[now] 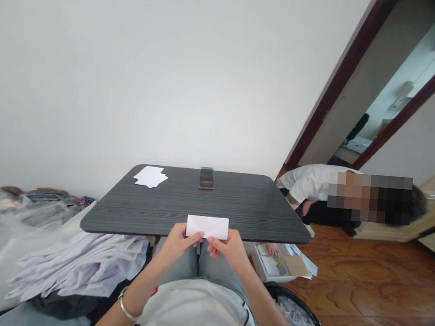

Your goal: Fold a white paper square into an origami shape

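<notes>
A white rectangular piece of paper (207,225), which looks folded, is held level over the near edge of the dark table. My left hand (182,238) grips its lower left part, thumb on top and fingers underneath. On the lower right part, my right hand (227,245) pinches it the same way. The two thumbs nearly meet along the near edge. On the table's far left lies a loose pile of white papers (150,176), apart from both hands.
A phone (206,178) lies at the back of the dark table (123,206). Piled clothes (84,268) are at the left. A person in a white shirt (314,180) crouches at the right, a hand in a white box (274,275) of papers. Near it stands a black bin (303,315) with paper scraps.
</notes>
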A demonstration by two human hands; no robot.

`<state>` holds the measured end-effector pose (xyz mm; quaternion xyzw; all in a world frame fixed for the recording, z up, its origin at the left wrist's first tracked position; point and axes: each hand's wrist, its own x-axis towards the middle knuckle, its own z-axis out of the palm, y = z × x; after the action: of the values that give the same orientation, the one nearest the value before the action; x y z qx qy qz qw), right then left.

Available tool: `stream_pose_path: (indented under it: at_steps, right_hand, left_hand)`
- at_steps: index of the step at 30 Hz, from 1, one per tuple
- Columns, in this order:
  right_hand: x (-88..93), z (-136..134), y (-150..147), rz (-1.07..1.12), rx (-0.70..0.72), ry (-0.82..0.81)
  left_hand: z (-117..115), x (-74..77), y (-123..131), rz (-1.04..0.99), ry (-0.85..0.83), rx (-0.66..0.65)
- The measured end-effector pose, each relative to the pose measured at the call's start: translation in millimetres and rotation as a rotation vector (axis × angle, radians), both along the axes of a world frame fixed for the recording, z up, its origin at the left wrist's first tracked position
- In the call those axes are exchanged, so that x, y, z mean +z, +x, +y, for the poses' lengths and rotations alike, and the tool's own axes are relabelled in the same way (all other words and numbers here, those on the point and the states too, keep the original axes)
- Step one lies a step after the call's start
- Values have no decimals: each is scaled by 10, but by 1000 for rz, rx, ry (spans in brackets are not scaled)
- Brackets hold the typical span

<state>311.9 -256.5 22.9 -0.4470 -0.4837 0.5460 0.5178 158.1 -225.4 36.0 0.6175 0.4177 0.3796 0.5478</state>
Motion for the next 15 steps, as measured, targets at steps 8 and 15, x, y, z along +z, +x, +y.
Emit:
stream_pose_path:
  at_steps: [8,15]
  right_hand:
    - [12,-7,27,-6,-4,10]
    - [23,26,182,-40,20,37]
  left_hand:
    - [6,-23,-31,78,61,-8]
    - [31,-19,-88,99,52,42]
